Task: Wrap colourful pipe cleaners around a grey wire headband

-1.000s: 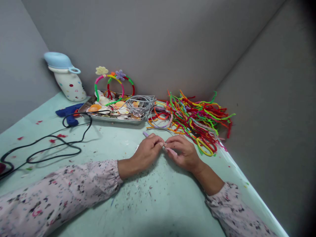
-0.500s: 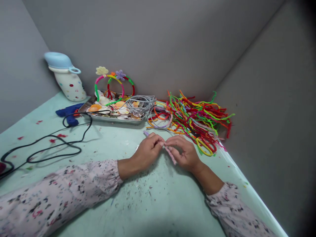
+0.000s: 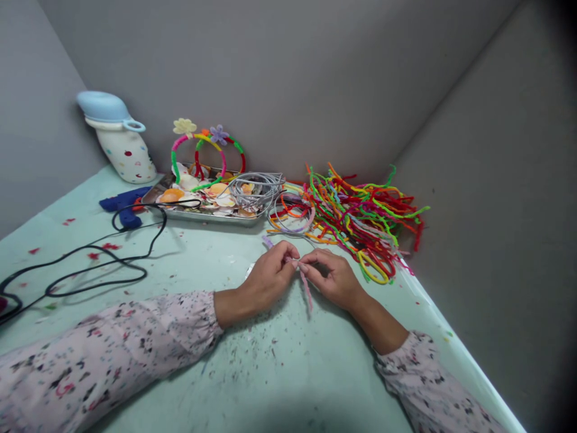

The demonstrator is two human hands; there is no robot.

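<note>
Over the pale green tabletop (image 3: 324,361), the person's two hands met almost fingertip to fingertip. Pinched at the join, between thumb and fingers of the left hand (image 3: 270,270), was a pink fuzzy stem (image 3: 307,293); the right hand (image 3: 336,279) had its thumb and forefinger closed on it too, just beside. Its loose end hung below both sets of fingertips, slanting slightly toward the right. A lilac tip (image 3: 267,242) poked out beyond the left hand; whether it belonged to the same stem, I couldn't tell. Small coloured marks dotted the white bottle (image 3: 128,157) at the back left, too tiny for me to make out. Beyond the hands stood a metal tray (image 3: 216,219) of shells with two flower-topped hoops (image 3: 174,161), and right of it sprawled a bright heap of fuzzy stems (image 3: 360,222).
</note>
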